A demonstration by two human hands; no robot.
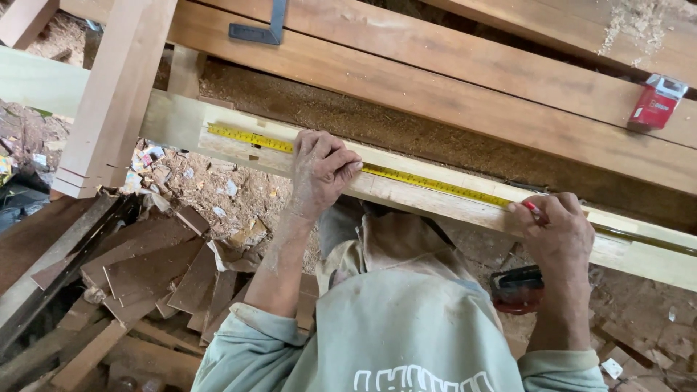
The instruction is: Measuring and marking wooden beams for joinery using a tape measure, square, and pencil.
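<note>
A yellow tape measure blade (406,178) lies stretched along a pale wooden beam (181,123) that runs from left to right. My left hand (321,168) presses flat on the blade near its middle, fingers spread over the wood. My right hand (555,229) is closed around a red pencil (534,209) whose tip touches the beam beside the blade. A dark red tape case (517,288) hangs below the beam by my right forearm.
Reddish planks (435,80) lie stacked behind the beam. A metal square (260,29) rests on them at the top, a small red box (655,101) at the right. A notched timber (109,109) slants at the left. Offcuts (152,276) and sawdust cover the ground.
</note>
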